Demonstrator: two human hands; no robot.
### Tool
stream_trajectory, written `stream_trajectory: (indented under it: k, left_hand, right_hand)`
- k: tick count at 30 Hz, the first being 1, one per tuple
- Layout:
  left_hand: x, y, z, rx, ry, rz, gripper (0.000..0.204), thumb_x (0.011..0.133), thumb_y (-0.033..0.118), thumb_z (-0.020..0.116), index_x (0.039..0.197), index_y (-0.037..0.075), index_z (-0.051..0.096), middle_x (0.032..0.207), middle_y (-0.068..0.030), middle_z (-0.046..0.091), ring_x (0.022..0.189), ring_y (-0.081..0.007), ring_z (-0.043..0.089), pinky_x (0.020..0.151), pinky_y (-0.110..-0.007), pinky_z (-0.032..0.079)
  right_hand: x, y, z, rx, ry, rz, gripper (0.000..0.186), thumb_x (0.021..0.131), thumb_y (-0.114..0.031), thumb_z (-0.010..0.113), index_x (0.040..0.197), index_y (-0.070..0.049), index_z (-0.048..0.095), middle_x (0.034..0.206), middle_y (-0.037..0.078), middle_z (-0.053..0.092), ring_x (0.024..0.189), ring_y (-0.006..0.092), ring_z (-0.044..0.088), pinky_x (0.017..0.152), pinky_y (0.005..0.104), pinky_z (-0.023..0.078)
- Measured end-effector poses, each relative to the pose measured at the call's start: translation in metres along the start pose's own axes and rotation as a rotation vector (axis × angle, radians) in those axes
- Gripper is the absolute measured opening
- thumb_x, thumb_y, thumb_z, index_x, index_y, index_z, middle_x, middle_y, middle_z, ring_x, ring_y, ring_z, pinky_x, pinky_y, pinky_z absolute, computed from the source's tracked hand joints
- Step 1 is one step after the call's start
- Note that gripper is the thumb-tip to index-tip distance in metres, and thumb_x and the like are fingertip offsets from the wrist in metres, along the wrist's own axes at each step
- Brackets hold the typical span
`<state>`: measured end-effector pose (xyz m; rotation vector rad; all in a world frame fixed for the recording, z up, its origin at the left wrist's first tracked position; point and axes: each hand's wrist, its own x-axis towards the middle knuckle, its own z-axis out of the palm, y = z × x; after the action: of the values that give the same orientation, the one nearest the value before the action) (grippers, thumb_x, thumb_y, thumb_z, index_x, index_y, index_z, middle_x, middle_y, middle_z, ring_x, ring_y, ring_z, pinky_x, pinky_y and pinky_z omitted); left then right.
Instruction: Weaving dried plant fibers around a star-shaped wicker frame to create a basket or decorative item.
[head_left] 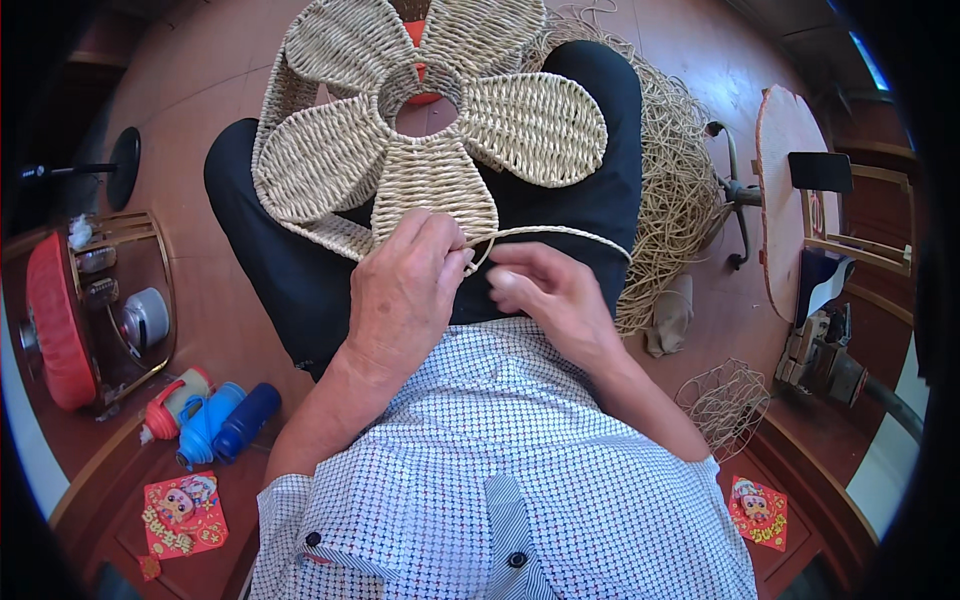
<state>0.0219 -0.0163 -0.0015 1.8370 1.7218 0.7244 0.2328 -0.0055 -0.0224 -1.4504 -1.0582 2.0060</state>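
A woven flower-shaped piece (535,125) of pale straw-coloured cord lies over my lap, with broad petals around a round ring opening. My left hand (405,280) is closed in a pinch on a twisted straw cord (565,231) at the near end of the lowest petal. From there the cord makes a small loop and arcs to the right above my other hand. My right hand (550,290) is just right of that loop, its fingers curled and slightly blurred; what they hold, if anything, is hidden.
A big heap of loose cord (675,170) lies on the floor by my right leg, with a smaller tangle (728,405) nearer. Bottles (247,422) stand at left, beside an overturned red-seated stool (62,320). A round board (785,200) and a wheeled chair base (740,193) are at right.
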Motion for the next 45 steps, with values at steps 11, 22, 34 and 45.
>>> stream_trajectory:
  k: [11,22,34,45]
  left_hand:
    - [-0.005,-0.003,-0.003,-0.083,0.003,-0.029,0.009,0.098,0.002,0.072,0.107,0.001,0.074,0.095,-0.0124,0.070,0.082,-0.0283,0.073,0.073,-0.039,0.057]
    - [-0.022,-0.009,-0.008,-0.063,0.093,-0.071,0.013,0.097,0.001,0.075,0.110,0.001,0.075,0.100,-0.0120,0.071,0.084,-0.0262,0.073,0.073,-0.037,0.058]
    - [-0.021,-0.003,-0.003,0.065,0.099,-0.013,0.013,0.097,0.005,0.076,0.109,0.001,0.074,0.099,-0.0132,0.067,0.084,-0.0301,0.073,0.073,-0.041,0.058]
    - [-0.024,-0.010,-0.003,-0.045,0.031,-0.082,0.013,0.095,0.000,0.078,0.103,0.000,0.068,0.096,-0.0103,0.065,0.073,-0.0206,0.069,0.065,-0.034,0.057]
  right_hand:
    - [0.032,0.012,0.022,0.267,-0.035,-0.008,0.024,0.102,-0.012,0.077,0.119,0.003,0.071,0.107,0.006,0.075,0.093,0.0104,0.072,0.081,0.0258,0.063]
    - [0.036,0.017,0.026,0.145,-0.019,0.029,0.027,0.102,-0.021,0.075,0.110,0.005,0.078,0.098,0.005,0.075,0.085,0.0110,0.071,0.078,0.0280,0.062]
    - [0.043,0.016,0.018,0.401,-0.172,0.177,0.023,0.104,-0.014,0.070,0.118,0.001,0.078,0.105,0.004,0.077,0.093,0.0106,0.070,0.088,0.0273,0.059]
    - [0.033,0.001,0.033,0.465,-0.054,0.113,0.020,0.101,-0.010,0.075,0.119,-0.001,0.071,0.103,0.002,0.074,0.090,0.0084,0.069,0.084,0.0250,0.059]
